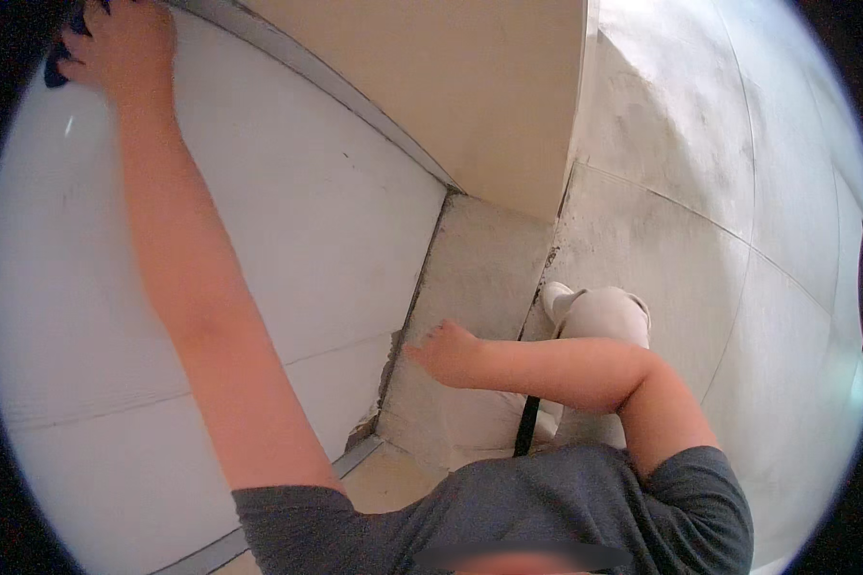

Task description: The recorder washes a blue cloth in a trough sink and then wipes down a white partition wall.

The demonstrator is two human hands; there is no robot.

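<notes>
My left arm reaches far out to the upper left. At its end, my left hand [126, 50] has its fingers around a dark object [57, 66], which is partly lost in the black rim of the view, so its kind cannot be told. A white glossy tiled surface [316, 180] lies behind that arm. My right arm is bent at the elbow in front of my body, and my right hand [449, 352] hangs over a grey stone strip [475, 266], fingers a little apart and with nothing seen in them.
A beige panel [475, 86] stands at the top centre with a grey metal strip [359, 93] along its edge. Large pale floor tiles [661, 287] spread to the right. The white surface has a broken edge [385, 374] near the stone strip. A white shoe [557, 298] shows below.
</notes>
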